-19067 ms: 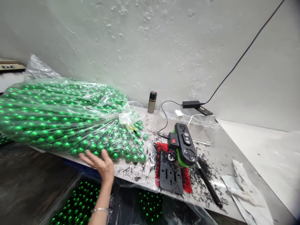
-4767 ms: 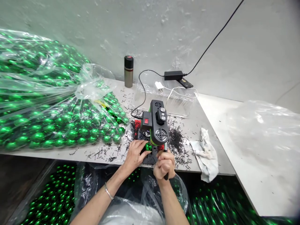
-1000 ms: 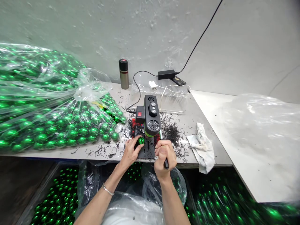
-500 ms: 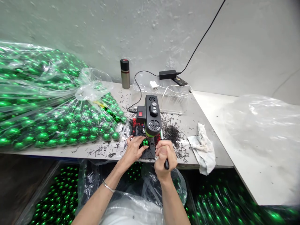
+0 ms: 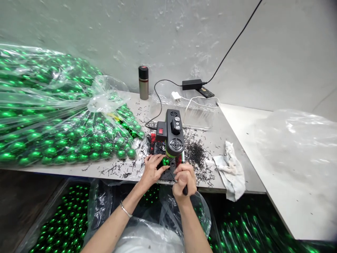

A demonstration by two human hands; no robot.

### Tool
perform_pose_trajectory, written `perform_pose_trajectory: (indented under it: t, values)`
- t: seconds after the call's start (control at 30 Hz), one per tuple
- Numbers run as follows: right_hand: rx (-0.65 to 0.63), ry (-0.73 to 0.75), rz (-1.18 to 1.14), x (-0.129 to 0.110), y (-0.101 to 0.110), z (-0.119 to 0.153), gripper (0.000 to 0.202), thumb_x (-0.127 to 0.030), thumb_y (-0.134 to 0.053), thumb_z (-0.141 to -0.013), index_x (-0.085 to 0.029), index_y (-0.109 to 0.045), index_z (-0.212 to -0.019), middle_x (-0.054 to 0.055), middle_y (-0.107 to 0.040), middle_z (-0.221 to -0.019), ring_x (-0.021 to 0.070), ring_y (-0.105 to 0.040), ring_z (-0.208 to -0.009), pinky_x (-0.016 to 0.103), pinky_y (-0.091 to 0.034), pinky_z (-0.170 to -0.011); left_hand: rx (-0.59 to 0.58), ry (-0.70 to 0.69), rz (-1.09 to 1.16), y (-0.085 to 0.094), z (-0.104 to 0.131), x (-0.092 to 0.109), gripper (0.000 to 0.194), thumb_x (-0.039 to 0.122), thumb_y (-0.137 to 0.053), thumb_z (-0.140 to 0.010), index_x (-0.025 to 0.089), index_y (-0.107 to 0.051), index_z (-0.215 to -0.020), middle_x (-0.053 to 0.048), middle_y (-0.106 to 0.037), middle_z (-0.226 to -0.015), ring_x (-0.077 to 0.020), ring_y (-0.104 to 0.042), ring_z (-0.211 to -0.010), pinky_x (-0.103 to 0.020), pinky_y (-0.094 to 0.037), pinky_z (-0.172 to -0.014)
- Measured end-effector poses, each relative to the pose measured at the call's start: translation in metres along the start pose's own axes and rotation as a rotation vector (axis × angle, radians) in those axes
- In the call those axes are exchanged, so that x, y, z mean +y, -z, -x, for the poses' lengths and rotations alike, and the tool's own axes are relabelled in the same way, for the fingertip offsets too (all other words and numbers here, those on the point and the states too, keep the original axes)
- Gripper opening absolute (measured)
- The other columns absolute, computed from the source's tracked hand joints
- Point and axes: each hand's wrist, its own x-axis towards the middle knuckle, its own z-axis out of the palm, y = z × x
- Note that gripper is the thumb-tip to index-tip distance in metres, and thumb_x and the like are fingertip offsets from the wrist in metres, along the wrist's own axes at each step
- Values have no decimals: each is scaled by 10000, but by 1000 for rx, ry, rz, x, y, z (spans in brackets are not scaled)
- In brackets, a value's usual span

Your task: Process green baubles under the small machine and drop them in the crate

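Note:
A small black bench drill press (image 5: 174, 135) stands at the table's front, with a red switch on its left side. Beneath its head sits a shiny green ball (image 5: 165, 161) on the black base plate (image 5: 168, 175). My left hand (image 5: 152, 171) holds the ball from the left, fingers behind it and thumb in front. Wrapped around the black grip of the press's lever (image 5: 183, 157) is my right hand (image 5: 185, 178), in a fist, the grip's end poking out below. The drill tip is hidden behind the press head.
A big clear bag of green balls (image 5: 79, 140) fills the table's left. Black shavings (image 5: 196, 154) surround the press. A white cloth (image 5: 231, 172) hangs over the front edge. Behind stand a flask (image 5: 143, 84), a power adapter (image 5: 192, 84) and cables. More balls (image 5: 65, 214) lie below.
The view has shifted slightly, so the table and press appear a little further right. My left hand stays at the ball, and my right fist stays on the lever, its grip pointing more steeply down.

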Motion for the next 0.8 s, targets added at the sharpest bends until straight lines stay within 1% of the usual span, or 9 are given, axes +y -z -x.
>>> perform_pose_trajectory:
  t: [0.07, 0.1, 0.2, 0.4, 0.53, 0.6, 0.67, 0.73, 0.8]
  values:
    - [20, 10, 18, 7, -3, 10, 336, -205, -366, -1001, -210, -492, -689, -23, -530, -704, 118, -566, -648, 398, -528, -844, 7, -11, -6, 0, 0, 1, 320, 341, -689, -907, 221, -689, -1204, -114, -720, -1205, -282, -636, -1161, -518, -363, -1089]
    - [29, 7, 26, 10, -4, 14, 343, -208, -353, -1004, -212, -488, -689, -26, -526, -702, 118, -571, -643, 414, -527, -868, 11, -14, -8, 0, 0, 1, 317, 337, -690, -907, 220, -689, -1201, -113, -722, -1198, -281, -638, -1154, -517, -367, -1086]
    - [48, -7, 37, 16, -8, 21, 356, -214, -321, -1010, -216, -476, -690, -26, -519, -703, 123, -590, -640, 432, -521, -879, 24, -10, -13, -1, 1, 2, 297, 320, -690, -906, 221, -696, -1186, -110, -728, -1180, -279, -646, -1136, -514, -379, -1077]
    - [51, 14, 20, 21, -8, 23, 369, -235, -308, -1018, -213, -469, -687, -29, -521, -725, 124, -626, -672, 438, -498, -925, 10, -1, -3, -2, -1, 1, 302, 305, -681, -906, 222, -693, -1195, -114, -724, -1210, -278, -642, -1153, -527, -373, -1092]
    - [34, 25, 28, 24, -7, 22, 353, -227, -310, -1012, -212, -461, -693, -26, -522, -732, 130, -635, -682, 423, -506, -884, -6, 21, 9, -2, -2, 0, 312, 306, -682, -901, 218, -691, -1200, -119, -721, -1228, -276, -633, -1176, -529, -358, -1107]
    - [13, 78, 55, 26, -5, 20, 341, -215, -316, -1006, -210, -463, -698, -23, -527, -733, 130, -636, -683, 405, -513, -851, -9, 25, 18, -2, -2, 0, 309, 311, -679, -902, 216, -692, -1196, -119, -722, -1225, -275, -634, -1175, -530, -355, -1107]
    - [-40, 161, 87, 27, -4, 18, 328, -210, -331, -1001, -208, -468, -704, -18, -535, -740, 129, -637, -686, 384, -518, -818, -10, 23, 27, -1, -3, 1, 304, 315, -671, -908, 220, -691, -1196, -113, -721, -1230, -271, -631, -1179, -528, -351, -1110]
    - [-71, 215, 94, 25, -3, 14, 321, -206, -340, -1000, -206, -466, -705, -13, -535, -745, 124, -626, -685, 354, -518, -772, -9, 24, 34, 0, -4, 3, 303, 311, -673, -908, 223, -691, -1197, -108, -720, -1235, -267, -629, -1185, -525, -346, -1113]
    - [-67, 201, 72, 18, -1, 6, 328, -196, -344, -999, -205, -455, -690, -11, -525, -730, 120, -593, -669, 321, -501, -709, -10, 35, 41, 0, -7, 5, 304, 302, -689, -896, 224, -693, -1190, -103, -722, -1233, -266, -630, -1182, -527, -342, -1116]
